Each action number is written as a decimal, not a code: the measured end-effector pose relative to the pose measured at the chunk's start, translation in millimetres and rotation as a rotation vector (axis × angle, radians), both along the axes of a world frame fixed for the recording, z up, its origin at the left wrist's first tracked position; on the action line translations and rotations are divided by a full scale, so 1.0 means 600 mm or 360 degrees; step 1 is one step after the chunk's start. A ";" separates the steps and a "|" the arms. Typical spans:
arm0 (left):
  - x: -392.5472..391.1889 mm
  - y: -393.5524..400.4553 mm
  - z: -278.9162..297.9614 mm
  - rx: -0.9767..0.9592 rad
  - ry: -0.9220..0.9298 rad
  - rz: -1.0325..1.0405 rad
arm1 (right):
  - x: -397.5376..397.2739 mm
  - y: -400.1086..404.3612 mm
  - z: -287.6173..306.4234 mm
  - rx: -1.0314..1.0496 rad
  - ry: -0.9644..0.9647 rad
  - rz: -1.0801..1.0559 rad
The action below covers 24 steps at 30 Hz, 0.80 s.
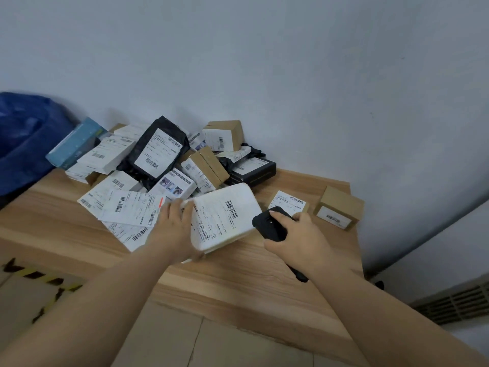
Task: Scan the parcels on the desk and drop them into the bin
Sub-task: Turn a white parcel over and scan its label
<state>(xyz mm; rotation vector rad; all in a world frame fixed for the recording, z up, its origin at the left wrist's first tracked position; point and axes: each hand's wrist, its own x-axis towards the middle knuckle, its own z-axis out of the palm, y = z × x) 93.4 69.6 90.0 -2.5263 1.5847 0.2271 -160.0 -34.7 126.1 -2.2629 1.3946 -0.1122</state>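
In the head view, a white parcel point(225, 217) is held at its left edge by the left hand point(174, 231), label and barcode facing up, tilted above the wooden desk point(238, 282). A black scanner point(270, 227) is gripped by the right hand point(299, 237), its head just beside the parcel's right edge. Beyond both hands, a heap of parcels point(164, 160) is piled against the wall.

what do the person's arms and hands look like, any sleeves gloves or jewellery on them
Both forearms are bare right up to the frame edge, with no sleeves in view. The left hand and the right hand wear no gloves. No watch, bracelet or strap shows on either wrist, and no ring is visible on the fingers that show. No markings or tattoos can be seen on the arms.
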 end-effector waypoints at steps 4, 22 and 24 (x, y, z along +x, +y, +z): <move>-0.006 0.035 0.063 -0.0024 -0.0176 0.0098 | 0.023 0.001 0.049 -0.0031 0.0105 0.0298; -0.002 0.192 0.176 -0.0117 -0.0573 0.0495 | 0.090 0.046 0.206 -0.0376 0.0388 0.1095; 0.007 0.209 0.179 -0.0125 -0.0547 0.0575 | 0.112 0.054 0.211 -0.0390 0.0371 0.1121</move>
